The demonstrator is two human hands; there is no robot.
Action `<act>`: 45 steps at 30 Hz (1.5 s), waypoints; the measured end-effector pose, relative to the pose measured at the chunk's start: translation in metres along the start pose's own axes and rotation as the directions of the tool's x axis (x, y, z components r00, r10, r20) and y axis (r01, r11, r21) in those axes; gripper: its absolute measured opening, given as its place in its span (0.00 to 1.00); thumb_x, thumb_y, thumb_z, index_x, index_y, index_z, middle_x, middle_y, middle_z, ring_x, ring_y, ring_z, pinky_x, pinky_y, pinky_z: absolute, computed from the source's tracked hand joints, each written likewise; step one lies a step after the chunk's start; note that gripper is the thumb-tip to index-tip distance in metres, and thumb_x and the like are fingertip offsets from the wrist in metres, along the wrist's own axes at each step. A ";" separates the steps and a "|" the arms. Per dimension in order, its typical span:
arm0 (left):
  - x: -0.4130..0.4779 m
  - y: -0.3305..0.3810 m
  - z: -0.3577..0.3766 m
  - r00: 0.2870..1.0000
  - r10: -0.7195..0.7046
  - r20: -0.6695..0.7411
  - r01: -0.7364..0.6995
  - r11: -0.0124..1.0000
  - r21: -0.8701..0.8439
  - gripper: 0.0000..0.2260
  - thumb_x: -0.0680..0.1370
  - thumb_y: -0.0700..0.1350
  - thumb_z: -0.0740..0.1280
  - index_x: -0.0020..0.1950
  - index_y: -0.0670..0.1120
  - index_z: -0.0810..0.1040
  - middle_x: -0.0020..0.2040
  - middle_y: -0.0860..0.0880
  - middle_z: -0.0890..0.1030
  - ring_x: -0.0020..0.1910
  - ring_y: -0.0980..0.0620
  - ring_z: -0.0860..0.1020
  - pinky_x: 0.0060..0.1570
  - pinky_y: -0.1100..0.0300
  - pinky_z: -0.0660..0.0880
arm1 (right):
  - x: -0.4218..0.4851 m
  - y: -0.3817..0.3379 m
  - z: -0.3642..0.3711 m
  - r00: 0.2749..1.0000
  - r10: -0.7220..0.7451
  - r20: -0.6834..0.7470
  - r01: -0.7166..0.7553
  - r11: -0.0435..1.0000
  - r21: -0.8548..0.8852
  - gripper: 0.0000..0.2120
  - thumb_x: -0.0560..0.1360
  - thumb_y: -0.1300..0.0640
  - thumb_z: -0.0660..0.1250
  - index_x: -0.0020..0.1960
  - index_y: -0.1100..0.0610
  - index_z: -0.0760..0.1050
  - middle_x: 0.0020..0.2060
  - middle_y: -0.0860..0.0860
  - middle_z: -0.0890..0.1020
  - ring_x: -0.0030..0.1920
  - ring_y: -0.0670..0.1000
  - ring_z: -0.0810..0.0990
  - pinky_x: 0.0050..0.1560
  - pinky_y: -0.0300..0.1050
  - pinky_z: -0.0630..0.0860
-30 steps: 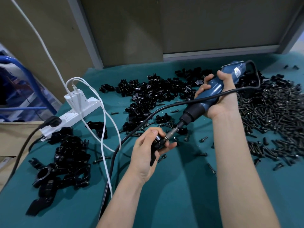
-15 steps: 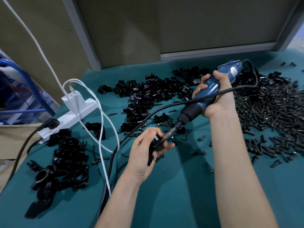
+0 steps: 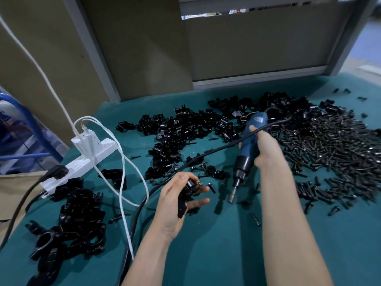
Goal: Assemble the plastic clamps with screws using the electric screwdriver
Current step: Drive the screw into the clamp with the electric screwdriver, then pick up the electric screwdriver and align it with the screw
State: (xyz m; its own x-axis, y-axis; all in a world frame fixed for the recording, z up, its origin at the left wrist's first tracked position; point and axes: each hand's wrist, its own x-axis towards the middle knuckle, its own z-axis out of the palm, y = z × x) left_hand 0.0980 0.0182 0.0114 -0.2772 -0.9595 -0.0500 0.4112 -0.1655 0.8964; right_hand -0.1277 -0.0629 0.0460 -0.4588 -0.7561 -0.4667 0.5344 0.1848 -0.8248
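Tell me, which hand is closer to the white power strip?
The left hand. It holds a black clamp to the right of the power strip, across the white cables. The right hand grips the electric screwdriver farther right, beside the screw pile.

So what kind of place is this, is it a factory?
Probably a small factory or workshop assembly bench. A big heap of loose black metal screws lies beside a pile of black plastic clamp pieces on the teal cloth-covered table, and the right hand holds a corded blue electric screwdriver.
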 end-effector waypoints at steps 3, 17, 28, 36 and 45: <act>0.000 0.001 0.000 1.000 -0.012 -0.015 0.011 1.000 -0.013 0.10 0.74 0.47 0.64 0.41 0.42 0.80 0.42 0.44 0.80 0.43 0.44 0.83 0.39 0.53 0.80 | 0.005 0.011 0.006 0.988 -0.081 -0.133 0.057 0.983 -0.177 0.31 0.80 0.49 0.62 0.76 0.59 0.53 0.67 0.57 0.70 0.59 0.57 0.73 0.52 0.51 0.71; 0.000 -0.002 0.001 0.999 0.038 -0.023 -0.039 0.999 -0.017 0.09 0.74 0.44 0.64 0.45 0.39 0.78 0.45 0.41 0.83 0.49 0.42 0.83 0.44 0.58 0.80 | -0.063 0.021 0.000 0.622 -0.769 0.150 0.677 0.431 -0.596 0.04 0.80 0.59 0.59 0.47 0.57 0.70 0.44 0.52 0.77 0.39 0.41 0.74 0.37 0.31 0.68; -0.001 -0.010 0.003 0.988 0.154 -0.005 -0.152 0.979 0.135 0.08 0.74 0.42 0.63 0.45 0.39 0.78 0.50 0.43 0.85 0.48 0.48 0.83 0.44 0.60 0.80 | -0.122 0.067 -0.009 0.759 -0.132 0.637 0.618 0.452 -0.643 0.22 0.80 0.46 0.61 0.30 0.53 0.69 0.22 0.47 0.70 0.20 0.45 0.67 0.29 0.42 0.67; -0.004 -0.005 0.005 0.994 0.085 0.064 -0.094 0.982 0.164 0.09 0.73 0.46 0.64 0.42 0.44 0.83 0.45 0.41 0.84 0.43 0.48 0.83 0.42 0.59 0.81 | -0.125 0.045 -0.018 0.679 -0.014 0.734 0.704 0.295 -0.646 0.15 0.83 0.52 0.56 0.39 0.56 0.69 0.34 0.49 0.72 0.34 0.49 0.70 0.40 0.48 0.70; 0.000 -0.013 0.005 0.990 -0.125 0.060 0.123 0.991 0.043 0.14 0.72 0.49 0.61 0.40 0.47 0.86 0.42 0.46 0.85 0.42 0.53 0.84 0.38 0.59 0.81 | -0.127 0.033 -0.033 0.514 -0.094 0.853 0.852 0.168 -0.495 0.06 0.82 0.62 0.59 0.54 0.64 0.71 0.45 0.54 0.76 0.43 0.48 0.70 0.45 0.39 0.64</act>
State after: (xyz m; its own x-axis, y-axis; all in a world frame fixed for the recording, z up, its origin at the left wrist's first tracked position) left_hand 0.0881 0.0213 0.0021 -0.3780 -0.9158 -0.1357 0.3366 -0.2725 0.9014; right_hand -0.0755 0.0600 0.0673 0.3193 -0.9413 0.1096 -0.6532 -0.3024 -0.6942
